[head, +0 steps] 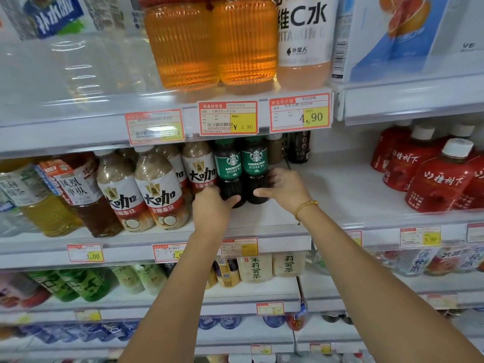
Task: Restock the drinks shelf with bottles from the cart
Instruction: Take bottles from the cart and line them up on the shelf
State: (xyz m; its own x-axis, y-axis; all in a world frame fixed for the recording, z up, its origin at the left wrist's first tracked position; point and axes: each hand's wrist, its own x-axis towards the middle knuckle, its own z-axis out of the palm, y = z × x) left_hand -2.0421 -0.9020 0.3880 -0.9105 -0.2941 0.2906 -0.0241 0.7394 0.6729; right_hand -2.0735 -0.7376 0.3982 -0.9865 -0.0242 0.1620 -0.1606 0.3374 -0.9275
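Two green-labelled Americano bottles are being held upright and side by side, touching each other, on the middle shelf (327,189). The left bottle (228,163) is being gripped at its dark lower part by the left hand (212,205), with fingers and thumb curled round it. The right bottle (255,161) is being gripped the same way by the right hand (284,188). The cart is not being shown.

Some risk is being judged here. If the pair is being pushed back unevenly, the narrow bottles may be tipped. The brown coffee bottle (199,166) just beside the left one may be knocked, or the small dark bottle (300,148) behind may be struck.
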